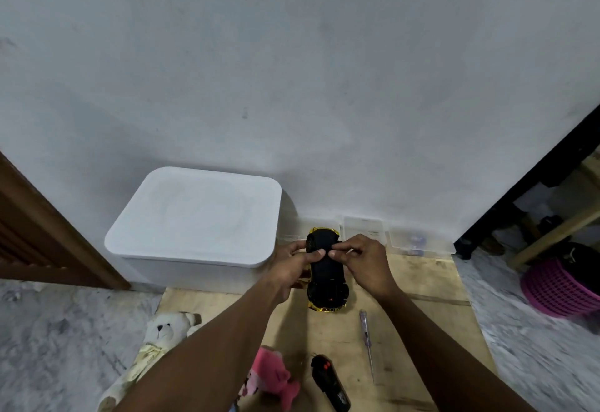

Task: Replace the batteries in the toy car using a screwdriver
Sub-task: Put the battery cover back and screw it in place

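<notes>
A gold toy car (325, 277) is turned upside down, its black underside facing me, above a wooden board (418, 324). My left hand (293, 265) grips the car from its left side, thumb across the underside. My right hand (363, 260) has thumb and forefinger pinched together on the middle of the underside; what they pinch is too small to tell. A screwdriver (367, 343) with a clear handle lies on the board to the right of the car, untouched.
A black remote control (329, 382) lies near the board's front edge. A white lidded bin (194, 226) stands left against the wall. Clear plastic trays (418, 241) sit behind the car. A white teddy (159, 340) and pink plush (271, 376) lie front left; a pink basket (561, 285) stands right.
</notes>
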`<act>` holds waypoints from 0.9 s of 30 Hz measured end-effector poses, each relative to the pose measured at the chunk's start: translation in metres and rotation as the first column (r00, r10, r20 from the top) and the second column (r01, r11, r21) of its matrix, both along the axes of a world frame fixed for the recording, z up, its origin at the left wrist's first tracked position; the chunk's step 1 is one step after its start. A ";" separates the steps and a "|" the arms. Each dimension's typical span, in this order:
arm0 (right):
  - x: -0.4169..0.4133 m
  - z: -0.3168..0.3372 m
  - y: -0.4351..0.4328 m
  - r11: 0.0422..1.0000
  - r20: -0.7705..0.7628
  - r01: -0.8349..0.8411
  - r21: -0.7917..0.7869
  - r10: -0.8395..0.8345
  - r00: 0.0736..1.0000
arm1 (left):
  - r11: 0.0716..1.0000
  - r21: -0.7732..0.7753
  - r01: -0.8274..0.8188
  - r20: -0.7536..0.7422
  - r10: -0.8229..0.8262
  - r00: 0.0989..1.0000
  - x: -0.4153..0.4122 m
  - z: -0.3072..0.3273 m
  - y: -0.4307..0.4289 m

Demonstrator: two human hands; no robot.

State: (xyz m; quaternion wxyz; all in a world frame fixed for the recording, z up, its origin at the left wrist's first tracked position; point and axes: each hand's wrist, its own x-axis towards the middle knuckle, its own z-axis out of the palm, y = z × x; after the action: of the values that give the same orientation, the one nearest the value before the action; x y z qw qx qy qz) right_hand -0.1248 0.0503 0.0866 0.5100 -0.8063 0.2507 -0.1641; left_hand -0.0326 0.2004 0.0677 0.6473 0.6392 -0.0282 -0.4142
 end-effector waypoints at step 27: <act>0.010 0.000 -0.007 0.990 -0.032 -0.105 -0.093 0.103 0.994 | 0.998 0.059 0.000 0.021 -0.001 1.000 0.009 0.004 -0.009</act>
State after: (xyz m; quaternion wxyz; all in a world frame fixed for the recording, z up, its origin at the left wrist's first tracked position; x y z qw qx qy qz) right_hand -0.1146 0.0433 0.0870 0.4757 -0.8436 0.2073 -0.1378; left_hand -0.0240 0.1919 0.0717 0.6278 0.6623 -0.0232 -0.4082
